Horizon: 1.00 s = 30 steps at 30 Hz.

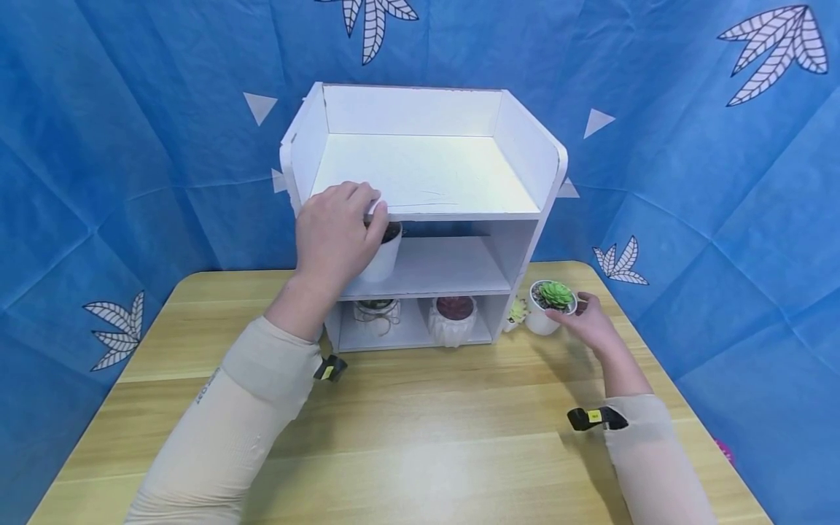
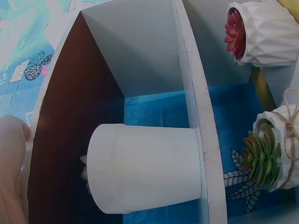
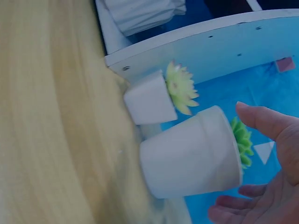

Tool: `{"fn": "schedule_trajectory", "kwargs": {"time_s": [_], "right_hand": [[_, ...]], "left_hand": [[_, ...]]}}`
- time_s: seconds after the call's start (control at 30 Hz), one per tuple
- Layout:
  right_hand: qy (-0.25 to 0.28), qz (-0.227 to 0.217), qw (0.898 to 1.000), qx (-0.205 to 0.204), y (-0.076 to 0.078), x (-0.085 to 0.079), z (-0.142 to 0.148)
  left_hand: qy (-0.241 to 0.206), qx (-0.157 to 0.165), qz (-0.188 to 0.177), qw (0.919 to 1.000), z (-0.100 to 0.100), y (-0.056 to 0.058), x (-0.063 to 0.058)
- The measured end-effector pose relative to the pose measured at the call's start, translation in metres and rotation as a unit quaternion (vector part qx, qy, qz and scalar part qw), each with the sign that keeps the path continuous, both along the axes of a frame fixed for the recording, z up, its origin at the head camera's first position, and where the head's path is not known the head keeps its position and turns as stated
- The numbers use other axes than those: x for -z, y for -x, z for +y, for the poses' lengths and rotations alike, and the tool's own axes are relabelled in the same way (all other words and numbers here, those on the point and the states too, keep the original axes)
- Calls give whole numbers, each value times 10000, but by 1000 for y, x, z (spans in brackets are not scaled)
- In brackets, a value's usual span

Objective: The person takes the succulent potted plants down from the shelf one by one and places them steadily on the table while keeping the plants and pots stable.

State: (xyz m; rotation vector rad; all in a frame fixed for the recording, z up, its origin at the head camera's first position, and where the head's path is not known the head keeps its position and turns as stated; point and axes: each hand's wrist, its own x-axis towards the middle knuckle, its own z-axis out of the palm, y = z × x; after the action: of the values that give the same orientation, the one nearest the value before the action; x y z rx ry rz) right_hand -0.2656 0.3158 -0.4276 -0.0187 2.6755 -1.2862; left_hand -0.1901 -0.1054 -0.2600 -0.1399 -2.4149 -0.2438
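Observation:
My left hand (image 1: 337,237) is at the front left of the top shelf board, fingers bent. A sliver of a white object (image 1: 375,206) shows between thumb and index finger; the rest is hidden. Below it, a white pot (image 2: 145,169) stands on the middle shelf, partly behind that hand in the head view. At the right, my right hand (image 1: 588,321) is beside a white pot (image 3: 191,156) with a green succulent (image 1: 556,294). Thumb and fingers are spread around its rim, apart from it in the right wrist view.
The white shelf unit (image 1: 426,271) stands at the table's back. Its bottom shelf holds a twine-tied pot (image 1: 377,315) and a ridged pot (image 1: 451,329) with a red succulent. A small pale succulent (image 3: 180,87) stands between unit and right pot. Blue cloth (image 1: 164,109) hangs behind the wooden table (image 1: 420,423).

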Motion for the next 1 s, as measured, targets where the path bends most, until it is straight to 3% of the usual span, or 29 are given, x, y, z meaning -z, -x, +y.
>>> {"fn": "schedule_trajectory", "kwargs": {"time_s": [0.2, 0.67, 1.0], "right_hand": [[-254, -89, 9996, -70, -5, -13, -1], [-623, 4, 9978, -232, -11, -25, 1], [-753, 257, 9954, -526, -19, -41, -2]], "left_hand": [[-4, 12, 35, 10000, -1, 0, 0], [-7, 5, -56, 10000, 0, -1, 0], [1, 3, -33, 10000, 0, -1, 0]]}}
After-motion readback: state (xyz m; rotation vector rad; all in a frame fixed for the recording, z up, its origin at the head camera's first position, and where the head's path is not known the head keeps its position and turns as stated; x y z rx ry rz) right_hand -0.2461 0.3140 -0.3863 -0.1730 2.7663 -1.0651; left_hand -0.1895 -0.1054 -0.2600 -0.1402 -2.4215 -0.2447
